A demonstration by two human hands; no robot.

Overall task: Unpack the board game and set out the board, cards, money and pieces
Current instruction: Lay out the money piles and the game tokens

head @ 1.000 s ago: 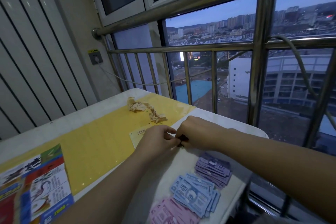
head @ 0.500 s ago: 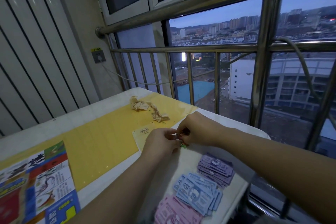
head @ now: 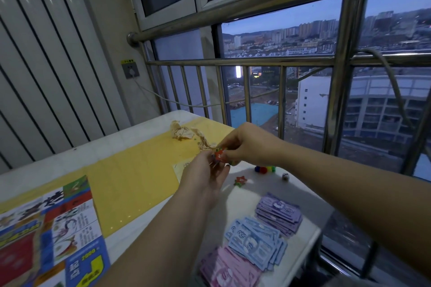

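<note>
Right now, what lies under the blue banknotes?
The blue banknotes rest on the white table, and their near edge seems to overlap the pink banknotes. Anything else beneath them is covered.

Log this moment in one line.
left hand, right hand: pinch red piece | on table: die, star piece, money stacks
</note>
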